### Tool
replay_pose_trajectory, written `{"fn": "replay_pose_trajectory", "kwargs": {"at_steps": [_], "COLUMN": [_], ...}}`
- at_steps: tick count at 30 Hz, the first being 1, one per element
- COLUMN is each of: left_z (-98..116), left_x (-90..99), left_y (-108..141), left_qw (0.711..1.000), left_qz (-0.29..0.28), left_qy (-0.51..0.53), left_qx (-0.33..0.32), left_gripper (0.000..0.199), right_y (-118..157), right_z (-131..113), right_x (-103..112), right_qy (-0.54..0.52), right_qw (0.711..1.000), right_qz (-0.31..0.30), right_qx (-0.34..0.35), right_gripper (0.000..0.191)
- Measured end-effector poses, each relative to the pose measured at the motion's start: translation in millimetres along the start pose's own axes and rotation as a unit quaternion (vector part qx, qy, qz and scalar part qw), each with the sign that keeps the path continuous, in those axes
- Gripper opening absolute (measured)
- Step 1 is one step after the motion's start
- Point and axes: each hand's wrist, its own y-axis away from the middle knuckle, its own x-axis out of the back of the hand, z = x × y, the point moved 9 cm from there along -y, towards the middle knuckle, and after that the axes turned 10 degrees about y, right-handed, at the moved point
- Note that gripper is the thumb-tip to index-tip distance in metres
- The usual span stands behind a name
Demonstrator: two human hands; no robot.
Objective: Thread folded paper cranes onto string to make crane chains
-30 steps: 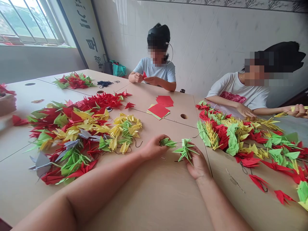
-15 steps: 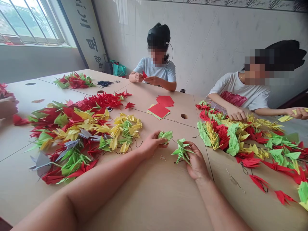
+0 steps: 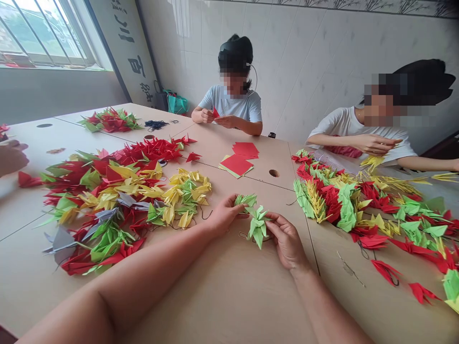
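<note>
My left hand (image 3: 225, 215) pinches a small pale green origami crane (image 3: 245, 200) between thumb and fingers. My right hand (image 3: 285, 240) grips a larger green origami crane (image 3: 258, 227) by its side. The two cranes nearly touch above the light wooden table (image 3: 229, 296), and the hands stand close together. A loop of dark thread seems to hang beneath them. A heap of red, yellow, green and grey paper cranes (image 3: 118, 200) lies left of my left arm. Strung cranes (image 3: 373, 215) lie right of my right hand.
Red paper squares (image 3: 238, 165) lie ahead. A co-worker (image 3: 229, 102) folds red paper (image 3: 215, 112) across the table. Another co-worker (image 3: 373, 143) at right handles yellow cranes (image 3: 373, 162). A needle (image 3: 349, 270) lies at right. A third hand (image 3: 10, 157) enters at left.
My right hand has moved left, bringing its green crane up to the one in my left hand. The co-worker at right has lifted a hand from the strung cranes, raising yellow ones.
</note>
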Motion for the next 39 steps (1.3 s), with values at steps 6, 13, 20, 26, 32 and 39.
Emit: {"fn": "replay_pose_trajectory", "kwargs": {"at_steps": [6,13,20,26,32,39], "left_z": [13.9,17.9,9.5,5.5,5.3,-2.8], "left_x": [-3.5,-13.0,-18.8,-22.5,-23.0,-15.8], "left_y": [3.3,9.4,10.7,12.4,12.6,10.1], "left_qw": [0.979,0.955,0.949,0.947,0.945,0.97], "left_qz": [0.013,-0.018,-0.058,-0.083,-0.084,-0.074], "left_qy": [-0.186,-0.282,-0.3,-0.303,-0.308,-0.229], "left_qx": [-0.087,-0.092,-0.08,-0.066,-0.069,-0.024], "left_gripper": [0.017,0.019,0.019,0.019,0.017,0.026], "right_y": [5.2,14.1,16.8,20.2,27.7,21.0], "right_z": [-13.8,-32.4,-33.8,-38.7,-48.6,-41.0], "right_x": [-5.5,-12.9,-16.2,-20.3,-23.4,-11.8], "right_qy": [0.179,0.296,0.333,0.368,0.371,0.294], "right_qw": [0.978,0.933,0.912,0.894,0.876,0.924], "right_qz": [0.008,0.028,0.042,0.026,0.039,0.061], "right_qx": [0.108,0.205,0.234,0.256,0.304,0.235], "right_gripper": [0.027,0.015,0.02,0.036,0.026,0.01]}}
